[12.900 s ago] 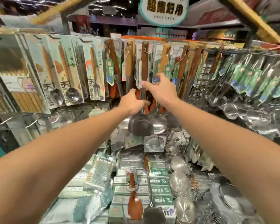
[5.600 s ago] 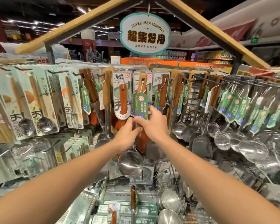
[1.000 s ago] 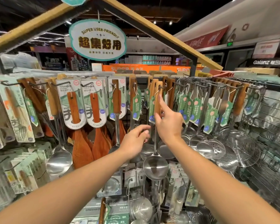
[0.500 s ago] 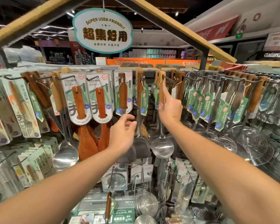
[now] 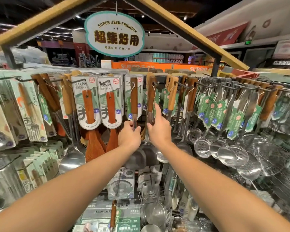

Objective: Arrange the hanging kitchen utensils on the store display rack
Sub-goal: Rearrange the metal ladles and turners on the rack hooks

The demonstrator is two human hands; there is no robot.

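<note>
Two steel spatulas with dark wooden handles hang side by side from the rack's hooks at centre. My left hand [image 5: 129, 137] grips the metal shaft of the left spatula [image 5: 134, 96] just below its handle. My right hand [image 5: 158, 131] holds the shaft of the right spatula [image 5: 151, 97], thumb and lower fingers curled round it and the index finger straight up along the handle. Their dark blades [image 5: 141, 158] hang below my wrists, partly hidden by them.
Carded wooden spatulas [image 5: 89, 104] hang left of my hands, with fork and spoon packs [image 5: 30, 113] further left. Tagged ladles and skimmers [image 5: 203, 145] crowd the hooks to the right. Boxed goods [image 5: 121, 186] sit below. An oval sign [image 5: 114, 34] hangs overhead.
My left hand has moved right and closed on the left spatula's shaft. My right hand has left the ladle's handle and come down-left onto the neighbouring spatula.
</note>
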